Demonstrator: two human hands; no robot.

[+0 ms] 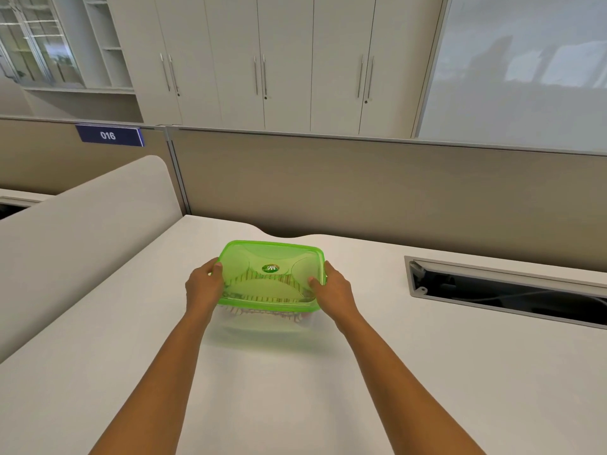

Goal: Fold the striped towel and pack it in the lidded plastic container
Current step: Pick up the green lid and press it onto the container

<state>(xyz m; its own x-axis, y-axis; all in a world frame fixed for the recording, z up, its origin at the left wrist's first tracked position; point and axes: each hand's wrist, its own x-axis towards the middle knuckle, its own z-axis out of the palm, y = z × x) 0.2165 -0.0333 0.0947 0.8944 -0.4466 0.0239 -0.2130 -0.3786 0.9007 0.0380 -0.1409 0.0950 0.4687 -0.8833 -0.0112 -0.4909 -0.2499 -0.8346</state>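
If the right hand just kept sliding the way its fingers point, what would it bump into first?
The right hand points inward at the green lid, already touching its edge, so it meets the lid and container at once.

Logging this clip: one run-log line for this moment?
towel: inside container | lid: on | left hand, right hand: gripping lid ends | table
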